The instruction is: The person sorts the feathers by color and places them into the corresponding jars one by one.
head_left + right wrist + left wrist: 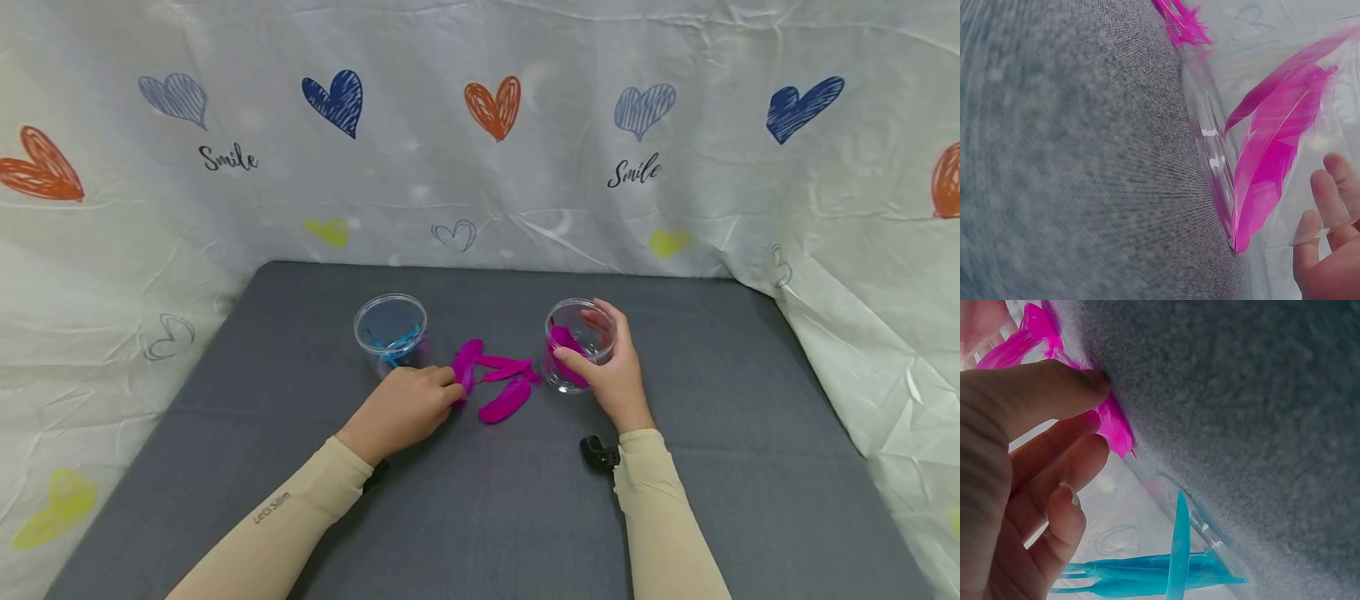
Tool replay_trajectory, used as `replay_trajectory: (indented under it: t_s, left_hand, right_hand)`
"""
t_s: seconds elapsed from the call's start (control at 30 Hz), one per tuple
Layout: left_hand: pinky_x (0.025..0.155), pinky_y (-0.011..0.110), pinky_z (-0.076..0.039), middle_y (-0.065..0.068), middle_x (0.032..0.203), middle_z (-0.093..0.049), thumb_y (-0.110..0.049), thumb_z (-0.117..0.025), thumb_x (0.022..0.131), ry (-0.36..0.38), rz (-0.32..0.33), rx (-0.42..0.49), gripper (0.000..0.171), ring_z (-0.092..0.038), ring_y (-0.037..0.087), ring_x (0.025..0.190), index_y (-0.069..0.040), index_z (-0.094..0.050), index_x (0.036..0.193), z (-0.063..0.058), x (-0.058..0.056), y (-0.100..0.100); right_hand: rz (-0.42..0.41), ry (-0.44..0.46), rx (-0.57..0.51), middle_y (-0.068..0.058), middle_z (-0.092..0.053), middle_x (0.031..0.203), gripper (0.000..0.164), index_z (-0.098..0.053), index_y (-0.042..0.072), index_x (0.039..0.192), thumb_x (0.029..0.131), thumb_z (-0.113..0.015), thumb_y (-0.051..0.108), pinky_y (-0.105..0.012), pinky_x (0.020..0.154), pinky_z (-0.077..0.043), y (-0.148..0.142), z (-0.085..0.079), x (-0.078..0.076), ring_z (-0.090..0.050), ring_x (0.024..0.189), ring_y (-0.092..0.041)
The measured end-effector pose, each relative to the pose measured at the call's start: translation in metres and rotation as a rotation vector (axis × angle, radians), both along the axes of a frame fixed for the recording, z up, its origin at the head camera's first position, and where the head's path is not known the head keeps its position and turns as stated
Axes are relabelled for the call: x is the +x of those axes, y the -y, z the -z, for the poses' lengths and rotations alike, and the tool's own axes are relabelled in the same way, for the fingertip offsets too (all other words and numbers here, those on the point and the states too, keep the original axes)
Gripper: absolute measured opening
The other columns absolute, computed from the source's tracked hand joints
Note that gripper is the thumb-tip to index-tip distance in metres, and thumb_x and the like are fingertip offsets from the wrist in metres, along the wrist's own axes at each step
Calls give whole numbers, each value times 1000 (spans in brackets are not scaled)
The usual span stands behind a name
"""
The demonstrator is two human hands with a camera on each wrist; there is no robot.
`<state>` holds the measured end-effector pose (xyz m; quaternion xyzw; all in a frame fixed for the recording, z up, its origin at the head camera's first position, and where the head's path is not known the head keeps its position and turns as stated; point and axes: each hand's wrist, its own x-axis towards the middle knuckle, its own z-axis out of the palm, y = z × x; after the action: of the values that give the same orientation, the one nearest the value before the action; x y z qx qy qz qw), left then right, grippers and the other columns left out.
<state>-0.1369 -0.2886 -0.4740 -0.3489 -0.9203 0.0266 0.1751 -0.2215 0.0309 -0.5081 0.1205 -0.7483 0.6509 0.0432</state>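
Between thumb and fingertips, my left hand (pixel 408 408) pinches a magenta feather (pixel 467 364) low over the cloth. The pinched feather (pixel 1114 428) shows beyond the thumb tip in the left wrist view. My right hand (pixel 621 379) grips a clear plastic cup (pixel 553 382), thumb on the near side and fingers round the far side. Magenta feathers (pixel 1279 144) lean inside that cup. More magenta feathers (pixel 506 400) lie loose on the cloth between the hands. Just beyond the left hand stands a second clear cup (pixel 367 354), with blue feathers (pixel 1179 550) in it.
A dark grey cloth (pixel 480 517) covers the table. Behind and along the sides hangs a white sheet (pixel 555 50) printed with hearts and the word Smile. Below the right hand, a black wrist camera (pixel 598 454) sits at the sleeve.
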Motion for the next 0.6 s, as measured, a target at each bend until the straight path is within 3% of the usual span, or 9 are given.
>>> replay_trajectory:
  t_s: [0.37,0.6]
  left_hand:
    - [54,24,-41,-3,71,-56,-15,-87,91,-17,3,-9,12,-45,10,60,-16,-77,83,3,2,-1]
    - [57,29,-52,-3,77,-64,-16,-85,92,-50,-10,29,11,-58,13,65,-15,-76,86,-1,1,-3]
  right_hand:
    - [-3,11,4,2,-58,155,86,-43,31,160,88,-91,31,-56,130,-37,2,-2,1,-49,152,-21]
    - [11,15,19,3,-59,155,86,-43,33,160,88,-91,33,-55,130,-37,1,-2,0,-50,153,-20]
